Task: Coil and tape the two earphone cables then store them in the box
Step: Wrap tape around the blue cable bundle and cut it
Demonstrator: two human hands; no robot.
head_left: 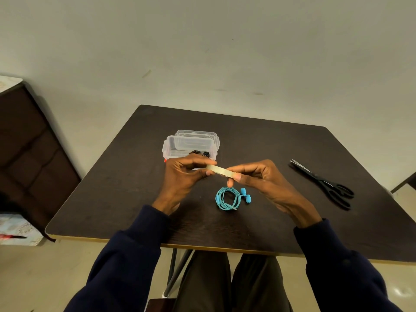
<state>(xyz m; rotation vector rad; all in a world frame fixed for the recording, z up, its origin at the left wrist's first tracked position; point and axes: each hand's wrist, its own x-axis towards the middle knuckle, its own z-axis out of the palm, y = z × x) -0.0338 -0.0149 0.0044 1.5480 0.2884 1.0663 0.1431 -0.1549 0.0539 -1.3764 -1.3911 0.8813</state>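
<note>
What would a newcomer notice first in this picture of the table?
The left hand and the right hand pinch pale tape between them above the dark table. Nearer the person lies a coiled blue earphone cable; a clear box stands behind the left hand, and black scissors lie to the right.

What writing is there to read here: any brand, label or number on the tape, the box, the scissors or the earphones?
No text can be read anywhere in this view.
tape roll: plain, no print shows.
clear box: no label seen.
scissors: black, no legible marking.
blue earphones: no brand visible.
patterned surface at the left edge: a print, but no letters can be made out.
</note>
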